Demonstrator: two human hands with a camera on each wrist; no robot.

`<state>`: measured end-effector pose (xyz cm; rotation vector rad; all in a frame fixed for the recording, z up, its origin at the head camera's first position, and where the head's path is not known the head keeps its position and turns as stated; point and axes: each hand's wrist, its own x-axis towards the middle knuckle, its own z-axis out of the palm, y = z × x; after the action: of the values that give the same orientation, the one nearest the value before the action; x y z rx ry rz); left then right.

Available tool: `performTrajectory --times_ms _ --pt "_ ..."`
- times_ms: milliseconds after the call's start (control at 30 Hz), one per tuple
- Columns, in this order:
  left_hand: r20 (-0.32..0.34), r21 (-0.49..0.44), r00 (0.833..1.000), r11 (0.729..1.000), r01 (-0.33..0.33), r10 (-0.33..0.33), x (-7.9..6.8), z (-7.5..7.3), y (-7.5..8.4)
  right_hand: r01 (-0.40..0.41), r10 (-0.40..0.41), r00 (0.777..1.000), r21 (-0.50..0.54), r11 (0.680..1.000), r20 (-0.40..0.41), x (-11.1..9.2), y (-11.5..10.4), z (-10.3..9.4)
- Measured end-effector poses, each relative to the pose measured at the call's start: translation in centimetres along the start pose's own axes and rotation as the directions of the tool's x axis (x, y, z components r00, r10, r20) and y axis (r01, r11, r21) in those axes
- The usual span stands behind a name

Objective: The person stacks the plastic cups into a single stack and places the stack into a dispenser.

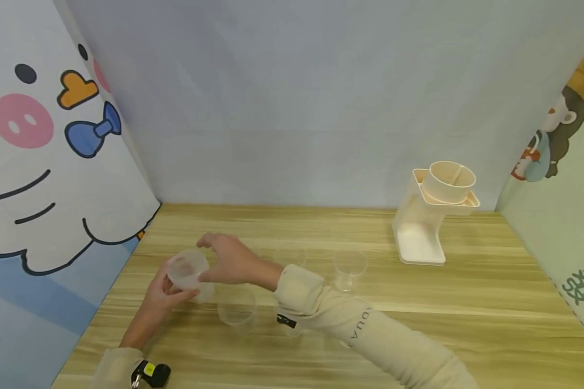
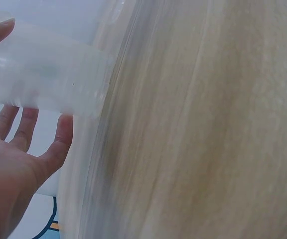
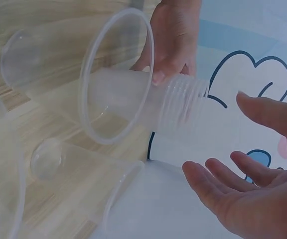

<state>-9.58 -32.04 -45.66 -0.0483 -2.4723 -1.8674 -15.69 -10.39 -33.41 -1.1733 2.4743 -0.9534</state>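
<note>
My left hand (image 1: 158, 302) grips a stack of nested clear plastic cups (image 1: 192, 278) at the table's left side. In the left wrist view, the left fingers (image 2: 64, 134) touch one side of the stack (image 2: 44, 74), with the thumb across from them. My right hand (image 1: 233, 260) hovers at the stack's upper end, fingers and thumb spread around its rims. Seen from the right wrist, the right hand (image 3: 263, 194) is empty and apart from the stacked rims (image 3: 183, 102). A single clear cup (image 1: 237, 308) stands upright just right of the stack.
Several more clear cups stand on the wooden table (image 1: 491, 302), among them one cup (image 1: 350, 265) right of my right sleeve; the right forearm partly hides others. At the back right is a cream stand (image 1: 420, 237) with a round cream container (image 1: 447, 186) on top.
</note>
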Motion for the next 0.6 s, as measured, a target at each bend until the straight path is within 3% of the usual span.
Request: performTrajectory --times_ms 333,600 --pt "-0.012 0.050 1.000 0.999 0.016 -0.015 0.0 0.0 -0.3 0.124 -0.123 0.992 -0.020 0.992 0.016 -2.1 -0.3 -1.4" --pt "-0.016 0.059 1.000 0.998 0.004 -0.003 0.0 0.1 -0.2 0.135 -0.134 0.991 -0.015 0.991 0.024 -3.6 -0.3 -2.0"
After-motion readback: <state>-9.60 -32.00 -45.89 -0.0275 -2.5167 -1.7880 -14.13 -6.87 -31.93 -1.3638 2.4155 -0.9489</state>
